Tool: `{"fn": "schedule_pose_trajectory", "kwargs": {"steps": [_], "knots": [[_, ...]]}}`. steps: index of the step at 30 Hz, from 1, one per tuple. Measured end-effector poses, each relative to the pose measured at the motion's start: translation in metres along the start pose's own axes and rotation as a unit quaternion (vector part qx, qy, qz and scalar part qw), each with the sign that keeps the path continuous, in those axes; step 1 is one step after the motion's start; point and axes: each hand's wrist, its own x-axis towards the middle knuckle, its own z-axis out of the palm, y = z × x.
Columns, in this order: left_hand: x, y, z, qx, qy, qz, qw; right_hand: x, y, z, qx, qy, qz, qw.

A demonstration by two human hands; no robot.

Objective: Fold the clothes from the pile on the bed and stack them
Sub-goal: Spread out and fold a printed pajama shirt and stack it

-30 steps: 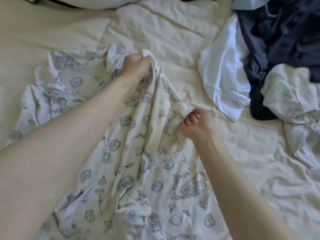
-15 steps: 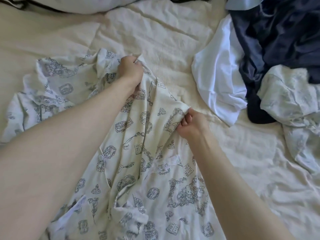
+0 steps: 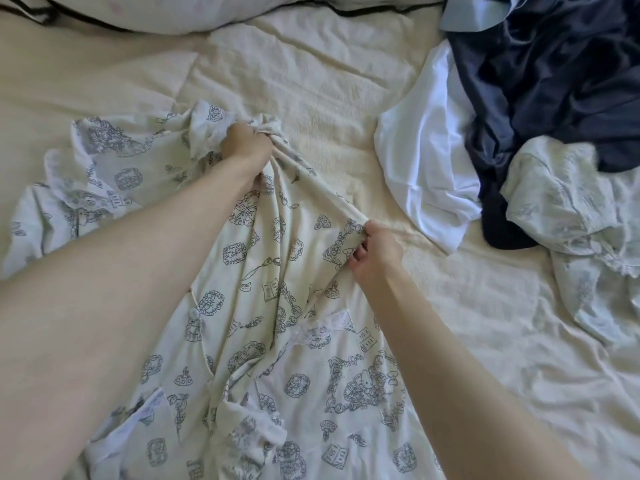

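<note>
The printed pyjama shirt (image 3: 277,306) is spread on the bed (image 3: 311,81), bunched and creased towards its far end. A gathered fold near the top is gripped in the left hand (image 3: 246,142); the side edge is pinched by the right hand (image 3: 375,252), the two hands held apart. The cloth is judged light, soft and limp, best taken at seams or corners. The unfolded pile (image 3: 536,116) lies well apart at the right, a pillow (image 3: 173,12) beyond.

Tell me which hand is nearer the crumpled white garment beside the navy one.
Right. The right hand pinches the cream printed pajama top just left of the crumpled white garment; the left hand grips the same top farther left.
</note>
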Motion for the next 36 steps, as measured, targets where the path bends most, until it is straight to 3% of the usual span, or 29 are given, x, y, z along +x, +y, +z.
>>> {"fn": "schedule_pose_trajectory", "kwargs": {"steps": [2,5,10,13,18,25,31,34,36], "knots": [[-0.005,-0.002,0.0,-0.048,-0.056,-0.002,0.997,-0.004,0.003,-0.002,-0.043,-0.038,-0.009,0.998],[-0.006,-0.001,0.001,-0.023,-0.096,0.005,0.995,-0.006,0.006,-0.004,-0.135,-0.084,-0.017,0.987],[0.0,0.003,-0.001,-0.065,-0.012,-0.04,0.997,-0.007,0.001,-0.003,-0.134,-0.041,-0.003,0.99],[-0.021,-0.01,-0.009,-0.034,-0.057,0.041,0.997,-0.019,0.008,-0.012,-0.149,-0.104,-0.039,0.983],[-0.095,-0.076,-0.023,0.071,-0.041,0.144,0.986,-0.048,0.045,-0.043,-0.181,-0.11,-0.062,0.975],[-0.198,-0.177,-0.046,0.123,-0.009,0.119,0.985,-0.084,0.12,-0.086,-0.231,-0.151,-0.032,0.961],[-0.245,-0.219,-0.052,0.124,-0.05,0.066,0.989,-0.1,0.16,-0.085,-0.379,-0.17,-0.038,0.909],[-0.245,-0.217,-0.061,0.098,-0.038,0.045,0.993,-0.106,0.167,-0.077,-0.338,-0.151,-0.048,0.928],[-0.239,-0.213,-0.073,0.016,-0.035,-0.027,0.999,-0.107,0.166,-0.074,-0.25,-0.132,-0.022,0.959]]}}
